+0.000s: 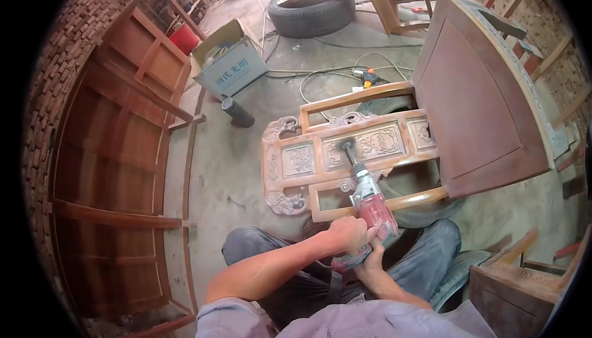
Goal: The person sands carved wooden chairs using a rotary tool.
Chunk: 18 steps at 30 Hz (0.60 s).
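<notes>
the red power drill (375,210) looks fairly heavy and rigid, so it likely wants two hands: one at the rear grip, one further up the body. the carved chair (311,156) should be stiff too, best lifted by its plain rails; its openwork scrolls look easier to chip.

the drill sits just below centre, its silvery nose towards eleven o'clock and its round, dark brush-like head (347,145) at the middle carved panel. the left hand (348,233) is curled into a fist at the drill's near side; the right hand (370,263) is wrapped round the rear grip.

the chair lies on its back, pale brown and dusty-looking, with relief panels and curled ends at nine o'clock; its broad, reddish seat (487,97) stands up at two o'clock. beyond, a tyre (311,16) rests at twelve, a cardboard box (233,73) and dark cylinder (238,112) at eleven, and reddish panelling (111,147) at nine.
</notes>
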### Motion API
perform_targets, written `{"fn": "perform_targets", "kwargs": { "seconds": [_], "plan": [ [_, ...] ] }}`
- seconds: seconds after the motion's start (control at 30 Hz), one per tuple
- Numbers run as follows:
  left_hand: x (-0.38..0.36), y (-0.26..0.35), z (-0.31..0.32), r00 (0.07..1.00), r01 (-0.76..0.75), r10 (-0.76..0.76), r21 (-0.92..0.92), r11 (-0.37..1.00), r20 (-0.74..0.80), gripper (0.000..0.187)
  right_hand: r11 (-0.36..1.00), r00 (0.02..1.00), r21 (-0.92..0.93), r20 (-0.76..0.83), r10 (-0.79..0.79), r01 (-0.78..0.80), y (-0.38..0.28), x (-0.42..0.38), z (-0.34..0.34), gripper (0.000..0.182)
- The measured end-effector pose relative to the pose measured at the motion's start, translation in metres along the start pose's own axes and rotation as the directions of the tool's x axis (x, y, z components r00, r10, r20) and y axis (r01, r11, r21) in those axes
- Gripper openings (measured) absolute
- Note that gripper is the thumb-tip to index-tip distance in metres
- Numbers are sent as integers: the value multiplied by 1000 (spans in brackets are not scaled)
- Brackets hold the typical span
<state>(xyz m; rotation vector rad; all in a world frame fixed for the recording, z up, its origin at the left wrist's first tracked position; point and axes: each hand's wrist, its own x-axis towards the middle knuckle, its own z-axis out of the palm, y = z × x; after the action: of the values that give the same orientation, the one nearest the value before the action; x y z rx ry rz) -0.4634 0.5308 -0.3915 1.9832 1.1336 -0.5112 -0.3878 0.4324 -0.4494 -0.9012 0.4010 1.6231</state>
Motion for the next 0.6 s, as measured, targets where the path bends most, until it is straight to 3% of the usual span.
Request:
{"fn": "perform_targets", "kwargs": {
  "seconds": [0.17,0.3,0.4,0.5,0.6],
  "plan": [
    [3,-8,3,999,-4,8,-81,997,44,67,987,975,-121,182,124,-103,-1,-4,-18,18],
    [-9,7,-3,997,72,-69,-98,993,34,71,996,993,-53,91,77,-73,0,-8,-22,14],
    [-15,13,-19,988,122,-100,-197,973,120,77,995,991,-62,108,85,-78,-11,-12,-22,13],
    [-8,0,4,980,183,-138,-390,903,141,83,992,985,-64,123,117,-110,-9,-15,-23,12],
    [0,-2,31,988,89,-141,-538,838,-57,71,992,982,19,144,124,-128,-9,-16,-26,10]
  ]
}}
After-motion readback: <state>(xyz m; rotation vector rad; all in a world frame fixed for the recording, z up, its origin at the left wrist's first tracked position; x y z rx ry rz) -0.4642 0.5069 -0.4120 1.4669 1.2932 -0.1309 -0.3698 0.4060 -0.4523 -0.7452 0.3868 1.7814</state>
